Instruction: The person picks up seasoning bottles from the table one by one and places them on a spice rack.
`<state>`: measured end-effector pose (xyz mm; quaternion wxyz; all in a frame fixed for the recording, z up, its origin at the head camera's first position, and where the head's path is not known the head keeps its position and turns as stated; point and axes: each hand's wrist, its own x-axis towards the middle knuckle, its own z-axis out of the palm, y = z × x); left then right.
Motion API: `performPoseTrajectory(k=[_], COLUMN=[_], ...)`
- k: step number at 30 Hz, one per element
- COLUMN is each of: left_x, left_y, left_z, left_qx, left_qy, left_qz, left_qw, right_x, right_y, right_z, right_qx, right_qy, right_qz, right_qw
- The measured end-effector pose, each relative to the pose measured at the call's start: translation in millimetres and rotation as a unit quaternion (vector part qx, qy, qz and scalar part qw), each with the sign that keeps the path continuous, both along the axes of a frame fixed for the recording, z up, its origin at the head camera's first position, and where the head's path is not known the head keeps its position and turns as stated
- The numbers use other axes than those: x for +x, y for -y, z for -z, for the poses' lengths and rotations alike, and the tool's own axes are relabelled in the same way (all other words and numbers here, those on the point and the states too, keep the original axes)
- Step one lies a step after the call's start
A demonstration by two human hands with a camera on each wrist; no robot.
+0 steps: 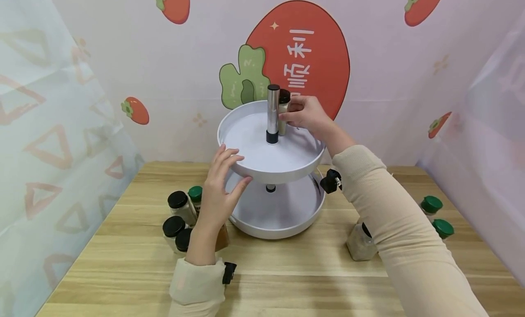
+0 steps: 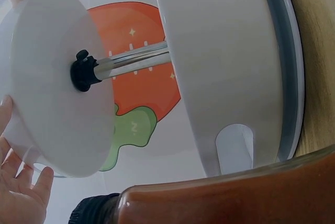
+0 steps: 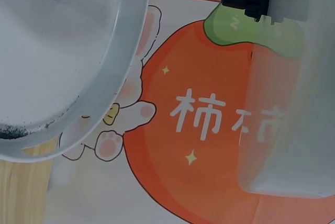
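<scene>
A white two-tier turntable rack stands on the table, its upper tray point(image 1: 262, 157) above its lower tray point(image 1: 275, 212), joined by a metal post point(image 1: 272, 111). Behind the post, my right hand point(image 1: 309, 116) holds a spice jar point(image 1: 282, 125) with a black lid, on or just over the upper tray; the post hides part of it. My left hand point(image 1: 217, 194) is at the upper tray's front left rim, fingers spread and loosely bent. In the left wrist view its fingers point(image 2: 42, 185) lie along that tray's edge. The right wrist view does not show the right hand.
Several jars with black lids point(image 1: 178, 199) and one green lid point(image 1: 195, 193) stand left, partly behind my left forearm. A clear jar point(image 1: 361, 244) sits front right, near my right sleeve, with green-lidded jars point(image 1: 432, 204) beyond. A black clamp-like piece point(image 1: 330, 181) is beside my right cuff.
</scene>
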<state>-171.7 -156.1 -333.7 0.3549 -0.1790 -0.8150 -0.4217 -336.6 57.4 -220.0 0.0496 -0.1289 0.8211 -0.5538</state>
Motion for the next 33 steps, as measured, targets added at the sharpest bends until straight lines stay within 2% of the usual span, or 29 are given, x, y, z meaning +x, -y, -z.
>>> performPoseTrajectory(k=[18, 26, 33], left_x=[1.7, 1.5, 0.9], left_y=[-0.7, -1.0, -1.4], left_z=[0.0, -0.6, -0.4], left_qx=[0.001, 0.003, 0.003], left_qy=[0.002, -0.005, 0.000], left_qz=[-0.001, 0.003, 0.003], left_qw=[1.0000, 1.0000, 1.0000], right_x=[2.2, 4.3, 4.7], right_y=[-5.1, -17.4, -33.1], right_z=[-1.9, -9.3, -13.7], right_qx=[0.010, 0.024, 0.017], right_qy=[0.013, -0.015, -0.047], right_qz=[-0.024, -0.027, -0.002], right_qw=[0.9996, 0.9992, 0.9987])
